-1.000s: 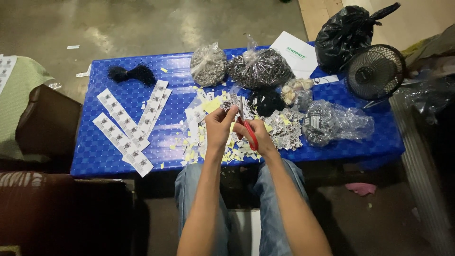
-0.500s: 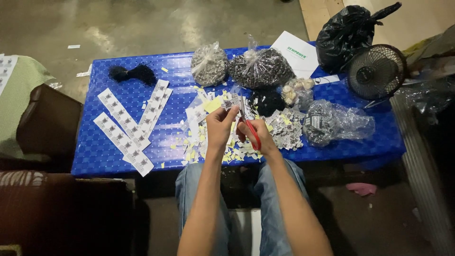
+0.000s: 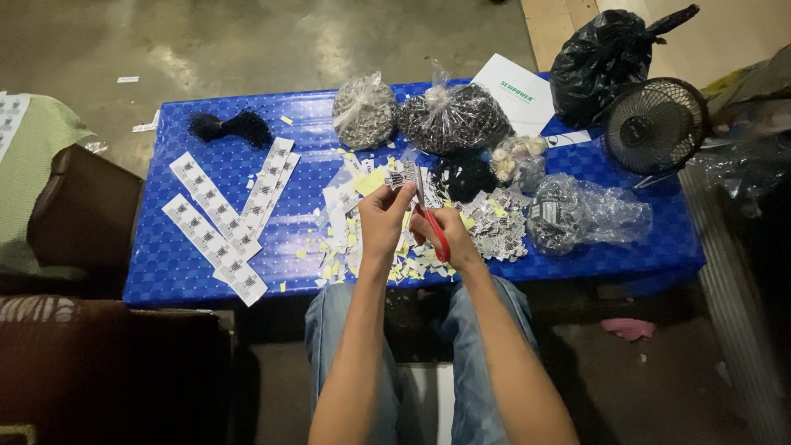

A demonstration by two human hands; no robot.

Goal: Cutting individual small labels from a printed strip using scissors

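Observation:
My left hand [image 3: 384, 216] pinches a small white printed label [image 3: 397, 178] above the blue table [image 3: 206, 272]. My right hand [image 3: 443, 233] grips red-handled scissors [image 3: 432, 222], blades pointing up at the label. Under both hands lies a heap of cut labels and yellow paper scraps [image 3: 362, 247]. A pile of cut labels [image 3: 498, 227] sits just right of my right hand.
Long white label strips [image 3: 218, 227] lie on the table's left. Clear bags of small dark and silver parts [image 3: 453, 115] stand at the back, another bag [image 3: 568, 216] to the right. A black fan [image 3: 657, 124], black rubbish bag [image 3: 606, 53] and brown chair [image 3: 82, 214] flank the table.
The hands stay in nearly the same spot; the label and scissors have shifted only slightly between the fingers.

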